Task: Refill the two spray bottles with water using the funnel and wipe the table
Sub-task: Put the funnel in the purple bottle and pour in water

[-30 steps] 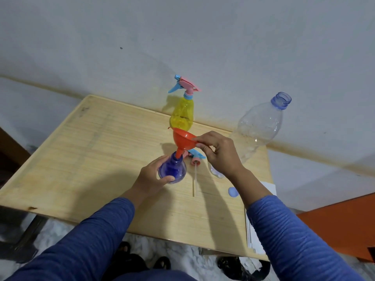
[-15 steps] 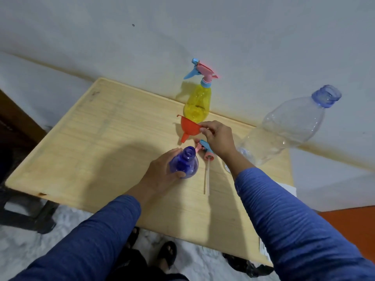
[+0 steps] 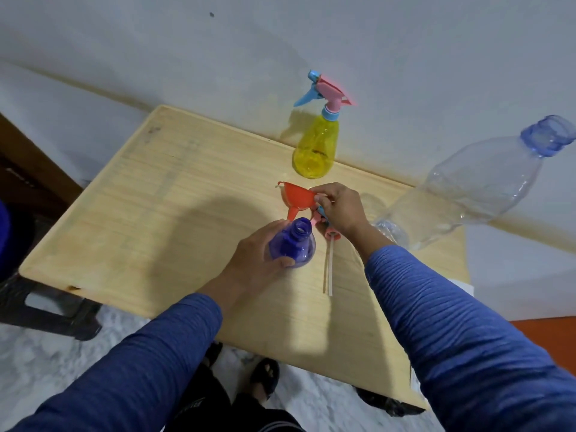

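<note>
My left hand grips the open blue spray bottle, which stands on the wooden table. My right hand pinches the rim of the orange funnel. The funnel is tilted, its spout just above and left of the blue bottle's mouth, outside it. The blue bottle's pink and blue spray head lies on the table under my right wrist, its tube pointing toward me. The yellow spray bottle stands capped at the table's far edge.
A large clear plastic water bottle with an open blue neck stands at the table's right, close to my right forearm. A white wall runs behind the table. Dark furniture sits at the left; my feet are below the near edge.
The funnel was lifted out of the blue bottle's neck and carried back toward the yellow bottle; it now hangs tilted just beyond the mouth. My left hand kept hold of the blue bottle.
</note>
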The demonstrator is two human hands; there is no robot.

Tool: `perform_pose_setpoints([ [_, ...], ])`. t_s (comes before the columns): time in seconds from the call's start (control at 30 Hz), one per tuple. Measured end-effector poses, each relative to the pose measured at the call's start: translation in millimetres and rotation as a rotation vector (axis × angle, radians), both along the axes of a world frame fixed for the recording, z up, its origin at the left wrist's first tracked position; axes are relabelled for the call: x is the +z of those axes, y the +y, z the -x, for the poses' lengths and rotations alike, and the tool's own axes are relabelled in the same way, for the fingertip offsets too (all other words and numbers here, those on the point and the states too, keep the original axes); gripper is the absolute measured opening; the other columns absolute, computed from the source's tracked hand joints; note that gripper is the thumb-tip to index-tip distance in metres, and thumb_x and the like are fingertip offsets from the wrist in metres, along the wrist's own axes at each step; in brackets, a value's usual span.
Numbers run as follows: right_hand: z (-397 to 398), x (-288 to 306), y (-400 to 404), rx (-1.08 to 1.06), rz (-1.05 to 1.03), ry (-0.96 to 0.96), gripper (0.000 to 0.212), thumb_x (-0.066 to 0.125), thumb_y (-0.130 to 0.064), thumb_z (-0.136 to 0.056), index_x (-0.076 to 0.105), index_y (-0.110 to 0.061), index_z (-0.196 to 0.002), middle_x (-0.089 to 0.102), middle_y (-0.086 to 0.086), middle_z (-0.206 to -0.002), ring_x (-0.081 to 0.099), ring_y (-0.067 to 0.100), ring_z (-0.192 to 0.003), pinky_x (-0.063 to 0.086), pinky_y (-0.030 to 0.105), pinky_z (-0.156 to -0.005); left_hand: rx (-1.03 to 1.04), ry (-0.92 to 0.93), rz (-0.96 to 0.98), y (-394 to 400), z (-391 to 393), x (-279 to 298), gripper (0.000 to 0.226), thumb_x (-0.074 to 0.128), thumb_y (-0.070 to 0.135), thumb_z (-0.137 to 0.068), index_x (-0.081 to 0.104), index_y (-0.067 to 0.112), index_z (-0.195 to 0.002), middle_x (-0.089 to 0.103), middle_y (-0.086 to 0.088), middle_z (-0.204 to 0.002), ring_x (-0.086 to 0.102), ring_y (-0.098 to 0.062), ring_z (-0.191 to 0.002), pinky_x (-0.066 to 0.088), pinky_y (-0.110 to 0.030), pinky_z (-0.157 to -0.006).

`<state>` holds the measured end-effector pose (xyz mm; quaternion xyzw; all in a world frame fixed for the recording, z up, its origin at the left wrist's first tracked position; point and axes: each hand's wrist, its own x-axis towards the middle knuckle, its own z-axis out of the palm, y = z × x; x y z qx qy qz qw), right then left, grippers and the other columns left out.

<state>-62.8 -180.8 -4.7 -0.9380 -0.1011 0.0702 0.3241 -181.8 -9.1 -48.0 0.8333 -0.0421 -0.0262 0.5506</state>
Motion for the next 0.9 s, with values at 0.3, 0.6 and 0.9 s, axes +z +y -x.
perform_pose_setpoints([
  [0.3,43,-19,-3,-0.294,0.04,-0.103,0.041,0.056,-0.016,-0.088,0.051,-0.013,-0.128,0.043,0.016,-0.121,0.054,0.031,-0.101,0.046,0.035,-0.087,0.007,0.007,-0.004,0,-2,-6,0.07,0.079,0.027,-0.071,0.047,0.022,-0.132,0.048,0.015,-0.127,0.048,-0.004,-0.115,0.033,0.004,-0.085],
  [0.6,66,-35,2,-0.411,0.057,0.022,0.04,0.046,-0.019,-0.092,0.047,-0.022,-0.131,0.045,0.018,-0.114,0.052,0.035,-0.099,0.04,0.031,-0.079,-0.002,0.022,0.013,2,-4,-14,0.072,0.08,0.033,-0.07,0.047,0.024,-0.134,0.054,0.008,-0.132,0.051,-0.008,-0.119,0.044,-0.023,-0.099],
  [0.9,64,-24,6,-0.563,-0.115,-0.04,0.034,0.052,-0.021,-0.092,0.058,-0.01,-0.123,0.056,0.019,-0.113,0.057,0.03,-0.101,0.039,0.026,-0.085,-0.014,0.014,0.005,3,-4,-14,0.074,0.076,0.042,-0.068,0.047,0.025,-0.134,0.053,0.01,-0.132,0.051,-0.007,-0.118,0.043,-0.022,-0.099],
])
